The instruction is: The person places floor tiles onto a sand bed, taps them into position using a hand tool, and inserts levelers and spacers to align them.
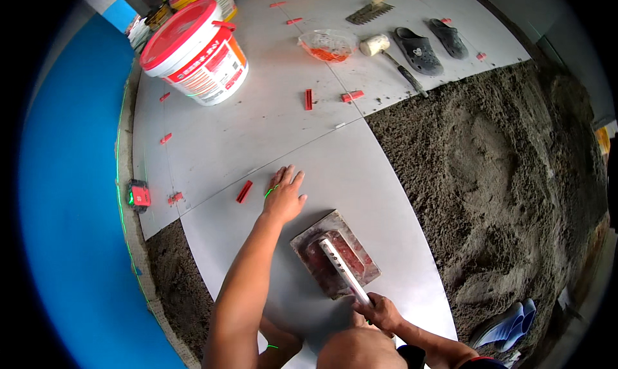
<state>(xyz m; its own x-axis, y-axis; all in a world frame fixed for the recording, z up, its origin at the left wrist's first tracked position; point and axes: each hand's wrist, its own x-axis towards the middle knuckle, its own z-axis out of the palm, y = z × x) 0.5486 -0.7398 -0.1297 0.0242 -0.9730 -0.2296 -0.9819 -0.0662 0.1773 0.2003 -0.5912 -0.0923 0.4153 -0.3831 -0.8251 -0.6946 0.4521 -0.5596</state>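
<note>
My left hand [284, 195] lies on the large grey floor tile [347, 156], fingers stretched out, near its far seam. Just left of it is a red tile-levelling wedge [244, 191]. My right hand [380, 312] is wrapped round the lower end of a silver tubular handle. That handle belongs to a flat rectangular plate tool [307, 249] with a worn red middle, resting on the same tile. A green laser line crosses my left hand near the wrist. My bent knee [362, 350] shows at the bottom.
A red-lidded white bucket [212, 79] stands far left. Beyond the seam are a bag of orange-red clips [327, 46], a mallet [374, 45], a notched trowel [369, 12] and dark clogs [418, 50]. Rough mortar [476, 176] borders the tile's right; a laser level [138, 196] sits by the blue wall.
</note>
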